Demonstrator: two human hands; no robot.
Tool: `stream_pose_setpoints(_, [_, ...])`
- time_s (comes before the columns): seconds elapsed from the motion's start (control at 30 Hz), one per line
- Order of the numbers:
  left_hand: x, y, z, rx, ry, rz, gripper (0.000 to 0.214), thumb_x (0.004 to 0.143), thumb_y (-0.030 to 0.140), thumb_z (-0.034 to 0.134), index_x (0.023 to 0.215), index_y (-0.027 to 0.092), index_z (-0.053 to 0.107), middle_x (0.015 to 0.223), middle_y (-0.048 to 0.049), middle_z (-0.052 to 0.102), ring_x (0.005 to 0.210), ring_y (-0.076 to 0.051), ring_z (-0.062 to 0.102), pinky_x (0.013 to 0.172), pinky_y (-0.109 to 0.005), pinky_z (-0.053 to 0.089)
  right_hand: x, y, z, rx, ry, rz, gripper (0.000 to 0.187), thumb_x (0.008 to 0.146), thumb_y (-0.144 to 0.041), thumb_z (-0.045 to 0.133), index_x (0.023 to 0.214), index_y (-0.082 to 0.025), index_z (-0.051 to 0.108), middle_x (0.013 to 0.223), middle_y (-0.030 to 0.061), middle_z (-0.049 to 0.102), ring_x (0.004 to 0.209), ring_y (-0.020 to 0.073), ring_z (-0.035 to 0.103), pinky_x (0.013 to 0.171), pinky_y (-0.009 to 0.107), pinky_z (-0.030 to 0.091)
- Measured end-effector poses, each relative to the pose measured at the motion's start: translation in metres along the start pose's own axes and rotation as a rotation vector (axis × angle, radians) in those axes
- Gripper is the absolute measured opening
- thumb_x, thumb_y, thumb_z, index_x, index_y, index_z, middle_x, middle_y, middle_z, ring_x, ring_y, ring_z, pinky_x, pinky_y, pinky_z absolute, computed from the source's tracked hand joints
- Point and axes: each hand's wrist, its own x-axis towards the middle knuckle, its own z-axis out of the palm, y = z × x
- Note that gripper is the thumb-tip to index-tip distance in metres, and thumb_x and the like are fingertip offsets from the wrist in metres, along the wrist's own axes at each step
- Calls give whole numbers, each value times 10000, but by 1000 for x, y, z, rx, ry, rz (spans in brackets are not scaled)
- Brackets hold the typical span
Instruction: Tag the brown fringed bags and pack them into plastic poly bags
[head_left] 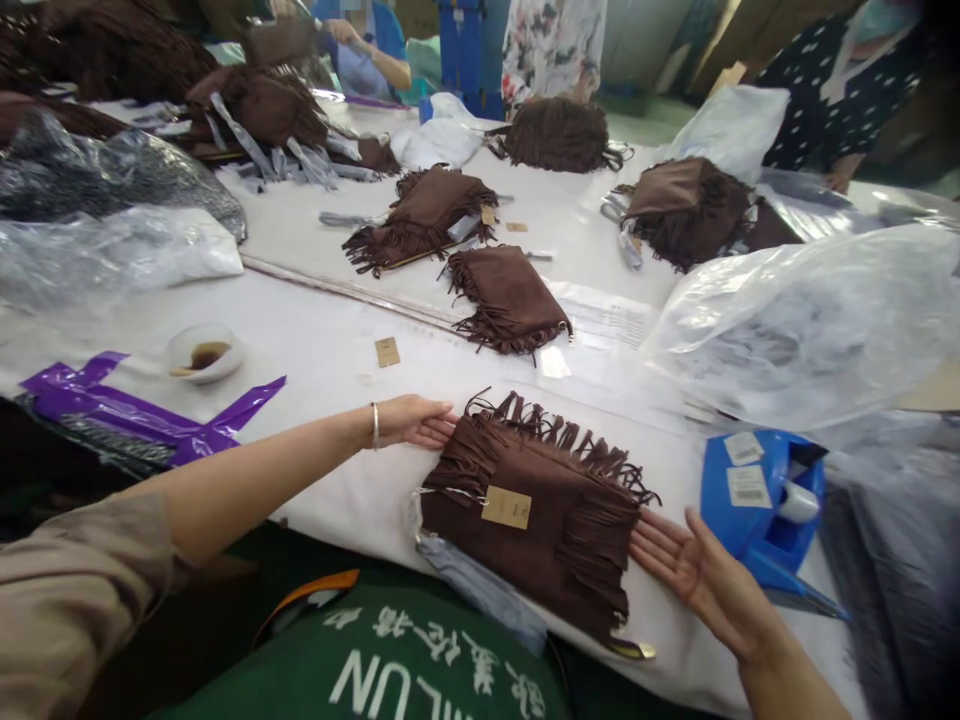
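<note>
A dark brown fringed bag (544, 570) lies flat in front of me at the table's near edge, its fringe spread along the far side and both ends. On its front rests a tan cardboard tag (507, 508) on a white string. My left hand (424, 421) touches the far left corner, fingers stretched out. At the right end, my right hand (694, 570) is open, palm turned up and thumb raised, fingertips against the fringe and partly hidden by it. A gold-coloured zip end (634, 649) shows at the near right corner. Grey plastic wrap (480, 590) pokes out beneath the bag.
Another brown bag (517, 295) lies farther back, with more fringed bags beyond. To the right are a blue tape dispenser (750, 510) and a clear plastic bag (810, 320). A small white dish (232, 350) and purple tape (142, 415) lie left. Several people stand across the table.
</note>
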Motion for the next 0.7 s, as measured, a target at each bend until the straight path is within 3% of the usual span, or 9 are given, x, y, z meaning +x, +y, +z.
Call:
stream_pose_setpoints(0.1, [29, 13, 3, -33, -226, -149, 493, 786, 551, 625, 1028, 123, 649, 1037, -107, 696, 966, -205, 650, 958, -360, 460, 27, -22, 34, -47, -176, 156, 451, 925, -480, 412, 1096, -124, 628, 1123, 125, 669, 1144, 213, 573, 1033, 346, 424])
stream_pose_setpoints(0.23, [74, 30, 8, -20, -505, -275, 484, 804, 574, 583, 976, 129, 662, 969, -93, 714, 955, -231, 654, 958, -425, 467, 56, -40, 74, -63, -330, 244, 461, 933, -470, 388, 1178, -140, 596, 1155, 98, 659, 1175, 212, 549, 1087, 378, 353])
stream_pose_setpoints(0.33, [108, 41, 22, 56, -617, -294, 459, 796, 567, 595, 909, 130, 675, 917, -88, 721, 913, -238, 666, 949, -439, 480, 71, -44, 86, -98, -368, 245, 442, 920, -449, 421, 1218, -159, 574, 1203, 92, 634, 1189, 226, 538, 1099, 401, 332])
stream_pose_setpoints(0.43, [131, 51, 45, 171, -683, -291, 478, 789, 585, 592, 901, 131, 691, 888, -86, 724, 889, -240, 671, 931, -428, 498, 76, -43, 85, -128, -360, 179, 436, 904, -448, 457, 1222, -175, 576, 1197, 93, 637, 1166, 244, 557, 1077, 423, 363])
stream_pose_setpoints(0.57, [124, 64, 74, 279, -700, -98, 504, 800, 606, 566, 948, 145, 708, 918, -67, 724, 876, -236, 672, 903, -395, 514, 61, -44, 81, -317, -236, -52, 463, 863, -478, 535, 1198, -165, 605, 1120, 102, 674, 1073, 292, 612, 978, 458, 458])
stream_pose_setpoints(0.7, [76, 60, 84, 583, -650, 276, 426, 833, 511, 591, 1121, 206, 664, 1067, -20, 695, 1000, -222, 641, 961, -336, 476, 31, -34, 86, -911, -238, -364, 467, 852, -454, 563, 1247, -206, 577, 1234, 80, 613, 1141, 312, 562, 994, 500, 435])
